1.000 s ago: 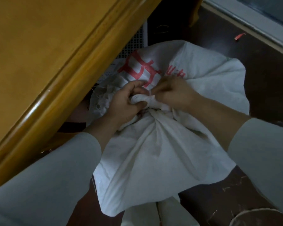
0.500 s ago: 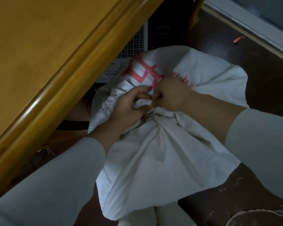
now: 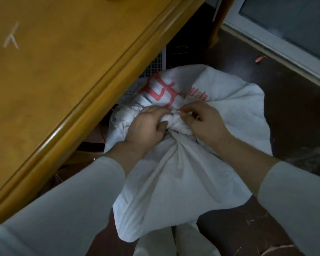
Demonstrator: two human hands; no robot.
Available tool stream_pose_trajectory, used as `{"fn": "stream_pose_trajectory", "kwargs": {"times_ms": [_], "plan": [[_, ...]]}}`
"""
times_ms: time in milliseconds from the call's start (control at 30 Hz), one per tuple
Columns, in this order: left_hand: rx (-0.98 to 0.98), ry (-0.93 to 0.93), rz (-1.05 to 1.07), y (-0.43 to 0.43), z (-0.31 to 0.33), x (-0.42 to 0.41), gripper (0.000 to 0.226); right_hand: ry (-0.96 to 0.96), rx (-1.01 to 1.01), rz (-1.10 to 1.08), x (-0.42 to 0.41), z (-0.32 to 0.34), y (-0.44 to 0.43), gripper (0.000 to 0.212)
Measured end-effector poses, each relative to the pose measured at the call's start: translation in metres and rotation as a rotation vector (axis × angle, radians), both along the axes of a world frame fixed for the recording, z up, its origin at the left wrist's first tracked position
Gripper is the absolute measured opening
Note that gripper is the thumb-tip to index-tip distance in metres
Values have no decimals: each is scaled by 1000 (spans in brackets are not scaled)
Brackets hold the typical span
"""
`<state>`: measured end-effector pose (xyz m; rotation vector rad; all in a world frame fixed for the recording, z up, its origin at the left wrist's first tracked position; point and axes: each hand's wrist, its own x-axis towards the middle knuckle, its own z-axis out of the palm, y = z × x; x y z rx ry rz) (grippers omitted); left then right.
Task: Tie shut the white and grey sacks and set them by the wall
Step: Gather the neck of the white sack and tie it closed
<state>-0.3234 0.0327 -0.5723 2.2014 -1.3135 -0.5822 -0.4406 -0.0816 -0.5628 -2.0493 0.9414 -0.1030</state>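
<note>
Clamping bunched neck of white sack (image 3: pixel 174 178) w/ left hand (image 3: pixel 146 129); right hand (image 3: pixel 206 124) pinches thin tie (image 3: pixel 176 112). Soft, floppy cloth: hold at neck.

Sleeves: two long ones, matching, pale grey-white, single colour, plain soft fabric. Left sleeve (image 3: pixel 63 209) fills the corner at 7 o'clock and is the bigger of the two in frame, with shallow folds running along its length. Right sleeve (image 3: pixel 294 200) is at 4 o'clock and has a smoother surface. Both cuffs are plain straight edges, loose fit, ending short of the wrist, so a stretch of forearm is bare past each. Left hand (image 3: pixel 146 128) and right hand (image 3: pixel 205 122) are bare. Pale cloth (image 3: pixel 155 242) at 6 o'clock: trouser legs or something else, can't tell.
</note>
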Motion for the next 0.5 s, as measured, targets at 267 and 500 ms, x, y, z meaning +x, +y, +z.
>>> {"fn": "stream_pose_trajectory", "kwargs": {"times_ms": [267, 500], "plan": [[38, -136, -35, 11, 43, -19, 48, 39, 55, -98, -23, 41, 7, 33], [-79, -15, 87, 0, 133, -33, 39, 51, 15, -47, -13, 115, 0, 36]]}}
